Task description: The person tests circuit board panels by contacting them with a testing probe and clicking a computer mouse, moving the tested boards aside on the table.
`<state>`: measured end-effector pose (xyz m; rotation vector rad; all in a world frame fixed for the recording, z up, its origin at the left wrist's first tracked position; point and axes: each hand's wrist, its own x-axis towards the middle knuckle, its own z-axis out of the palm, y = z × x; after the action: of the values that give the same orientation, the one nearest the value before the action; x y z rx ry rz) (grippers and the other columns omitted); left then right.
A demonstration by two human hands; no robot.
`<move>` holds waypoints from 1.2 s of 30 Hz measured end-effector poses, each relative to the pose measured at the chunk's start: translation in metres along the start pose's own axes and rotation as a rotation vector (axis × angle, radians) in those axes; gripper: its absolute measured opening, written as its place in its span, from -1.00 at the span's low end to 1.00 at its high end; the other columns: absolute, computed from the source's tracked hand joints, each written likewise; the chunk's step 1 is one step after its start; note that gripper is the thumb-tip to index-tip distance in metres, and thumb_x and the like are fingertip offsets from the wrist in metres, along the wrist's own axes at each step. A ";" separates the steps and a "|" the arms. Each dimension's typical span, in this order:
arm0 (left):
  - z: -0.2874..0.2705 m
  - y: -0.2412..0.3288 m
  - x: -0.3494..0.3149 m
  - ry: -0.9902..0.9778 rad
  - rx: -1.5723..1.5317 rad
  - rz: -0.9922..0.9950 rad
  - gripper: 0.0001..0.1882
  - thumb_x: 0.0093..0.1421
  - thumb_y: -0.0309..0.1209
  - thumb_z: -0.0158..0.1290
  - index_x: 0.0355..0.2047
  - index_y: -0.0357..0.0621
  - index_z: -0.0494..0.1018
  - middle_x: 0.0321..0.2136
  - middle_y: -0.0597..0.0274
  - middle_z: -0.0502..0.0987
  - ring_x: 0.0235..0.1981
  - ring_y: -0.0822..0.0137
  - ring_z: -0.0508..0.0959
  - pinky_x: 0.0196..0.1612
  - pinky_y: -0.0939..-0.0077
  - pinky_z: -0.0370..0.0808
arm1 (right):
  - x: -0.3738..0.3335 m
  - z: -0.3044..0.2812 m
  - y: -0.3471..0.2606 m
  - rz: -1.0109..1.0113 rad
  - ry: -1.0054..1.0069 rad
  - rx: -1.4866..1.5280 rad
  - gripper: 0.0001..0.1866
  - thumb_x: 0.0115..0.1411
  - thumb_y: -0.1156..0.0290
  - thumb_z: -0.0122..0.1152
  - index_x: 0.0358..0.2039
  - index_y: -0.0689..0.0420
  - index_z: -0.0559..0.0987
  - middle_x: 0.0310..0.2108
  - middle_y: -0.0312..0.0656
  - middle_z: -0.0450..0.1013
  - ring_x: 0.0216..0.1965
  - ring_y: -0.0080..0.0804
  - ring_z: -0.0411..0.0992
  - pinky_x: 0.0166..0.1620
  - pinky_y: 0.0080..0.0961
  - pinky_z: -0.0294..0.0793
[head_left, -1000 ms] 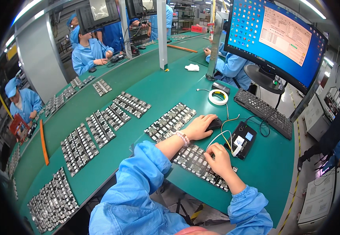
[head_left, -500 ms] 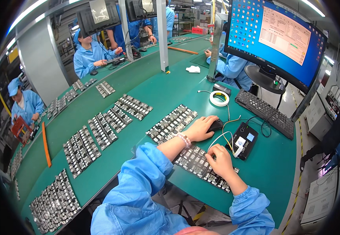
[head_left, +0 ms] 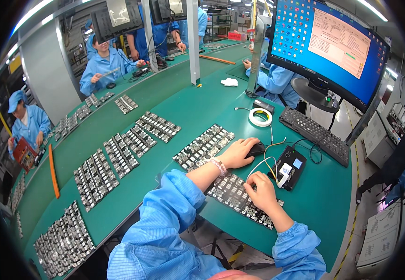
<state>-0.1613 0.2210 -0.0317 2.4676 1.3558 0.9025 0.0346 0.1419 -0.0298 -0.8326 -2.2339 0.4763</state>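
My left hand [head_left: 238, 153] lies over a black computer mouse [head_left: 258, 148], its fingers wrapped round it. In front of me a panel of small circuit boards [head_left: 229, 190] lies flat on the green table. Over its right part, my right hand [head_left: 261, 190] is closed in a pinch at the end of a white cable [head_left: 257, 164]; the tip between the fingers is hidden. That cable loops over to a black box with a small lit display [head_left: 287, 169]. Just beyond my left wrist lies a second board panel [head_left: 202, 146].
A monitor [head_left: 326, 44] stands at the far right above a black keyboard [head_left: 315, 135]. A white tape roll [head_left: 260, 117] lies near the keyboard. More board panels [head_left: 96, 179] line the left side. Co-workers in blue [head_left: 103, 67] sit across the green belt [head_left: 165, 100].
Both my hands keep their places on the mouse and at the board panel. Across the belt, one co-worker has leaned left and lifted a thin strip; another has shifted a red-brown board.
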 end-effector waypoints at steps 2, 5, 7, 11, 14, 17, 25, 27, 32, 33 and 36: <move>0.000 -0.001 0.000 -0.001 -0.001 -0.002 -0.28 0.09 -0.36 0.14 0.26 -0.16 0.16 0.20 -0.05 0.31 0.12 -0.10 0.37 0.21 0.13 0.32 | 0.000 0.000 0.001 0.000 -0.003 -0.001 -0.86 0.07 0.46 0.30 -0.50 0.19 0.50 -0.39 -0.17 0.45 -0.28 -0.11 0.44 -0.18 -0.21 0.42; 0.000 0.000 0.000 0.010 0.005 0.011 -0.27 0.09 -0.37 0.14 0.27 -0.15 0.15 0.19 -0.05 0.31 0.12 -0.10 0.37 0.21 0.12 0.33 | 0.000 0.000 0.000 0.003 -0.007 -0.005 -0.86 0.07 0.46 0.30 -0.50 0.19 0.50 -0.39 -0.17 0.45 -0.28 -0.11 0.44 -0.18 -0.22 0.42; 0.000 0.000 0.000 -0.001 0.006 0.003 -0.27 0.09 -0.37 0.14 0.27 -0.15 0.15 0.19 -0.05 0.32 0.11 -0.10 0.38 0.21 0.12 0.33 | 0.000 -0.001 -0.001 0.004 -0.010 -0.008 -0.86 0.07 0.46 0.30 -0.50 0.19 0.50 -0.39 -0.17 0.45 -0.29 -0.11 0.44 -0.18 -0.21 0.42; 0.001 -0.001 0.000 0.014 0.010 0.015 -0.27 0.08 -0.37 0.15 0.27 -0.15 0.15 0.18 -0.05 0.33 0.10 -0.10 0.38 0.20 0.12 0.33 | 0.000 -0.003 -0.004 0.013 -0.017 -0.009 -0.87 0.07 0.46 0.30 -0.49 0.19 0.51 -0.39 -0.17 0.45 -0.28 -0.11 0.44 -0.18 -0.21 0.42; 0.003 -0.002 0.000 0.018 0.014 0.015 -0.26 0.08 -0.36 0.15 0.27 -0.14 0.15 0.18 -0.04 0.32 0.10 -0.11 0.39 0.20 0.12 0.33 | -0.001 -0.002 -0.001 0.019 -0.015 -0.008 -0.87 0.07 0.46 0.30 -0.48 0.19 0.51 -0.39 -0.17 0.45 -0.29 -0.11 0.44 -0.18 -0.21 0.42; 0.004 -0.004 -0.001 0.007 0.006 0.024 -0.24 0.07 -0.37 0.16 0.28 -0.11 0.13 0.20 0.01 0.30 0.10 -0.13 0.39 0.20 0.10 0.33 | -0.001 -0.001 -0.002 0.020 -0.017 -0.006 -0.86 0.07 0.48 0.30 -0.49 0.21 0.50 -0.37 -0.17 0.46 -0.28 -0.13 0.44 -0.19 -0.26 0.43; 0.005 -0.004 0.001 0.008 -0.003 0.021 -0.24 0.06 -0.37 0.16 0.28 -0.11 0.13 0.21 0.00 0.30 0.11 -0.14 0.38 0.20 0.09 0.33 | -0.001 -0.002 -0.002 0.031 -0.021 -0.023 -0.85 0.06 0.50 0.32 -0.50 0.21 0.48 -0.37 -0.17 0.46 -0.28 -0.16 0.45 -0.20 -0.30 0.43; 0.004 -0.004 0.000 0.007 -0.002 0.017 -0.24 0.06 -0.37 0.17 0.28 -0.11 0.13 0.20 -0.01 0.30 0.11 -0.14 0.38 0.20 0.09 0.33 | -0.001 -0.001 0.000 0.022 -0.017 -0.003 -0.88 0.07 0.45 0.29 -0.47 0.19 0.52 -0.38 -0.17 0.45 -0.29 -0.11 0.44 -0.19 -0.20 0.42; 0.005 -0.005 0.000 0.019 0.009 0.020 -0.24 0.06 -0.37 0.17 0.27 -0.11 0.14 0.19 0.00 0.31 0.11 -0.13 0.38 0.20 0.08 0.33 | 0.000 -0.002 -0.002 0.026 -0.023 -0.006 -0.87 0.07 0.45 0.29 -0.48 0.19 0.51 -0.38 -0.17 0.45 -0.29 -0.10 0.44 -0.20 -0.20 0.42; 0.005 -0.005 0.000 0.019 0.007 0.019 -0.24 0.06 -0.37 0.17 0.27 -0.11 0.14 0.19 0.00 0.31 0.11 -0.13 0.38 0.20 0.08 0.33 | 0.000 -0.002 -0.002 0.026 -0.023 -0.003 -0.87 0.07 0.45 0.29 -0.48 0.19 0.51 -0.38 -0.17 0.45 -0.30 -0.10 0.44 -0.20 -0.21 0.42; 0.004 -0.004 0.000 0.018 0.005 0.016 -0.24 0.06 -0.37 0.17 0.27 -0.12 0.13 0.19 0.00 0.31 0.12 -0.13 0.38 0.20 0.09 0.33 | 0.000 -0.001 -0.001 0.010 -0.012 -0.012 -0.87 0.07 0.46 0.30 -0.48 0.19 0.51 -0.38 -0.16 0.45 -0.30 -0.10 0.44 -0.21 -0.21 0.42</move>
<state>-0.1618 0.2241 -0.0371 2.4839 1.3472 0.9282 0.0351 0.1413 -0.0284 -0.8491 -2.2464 0.4742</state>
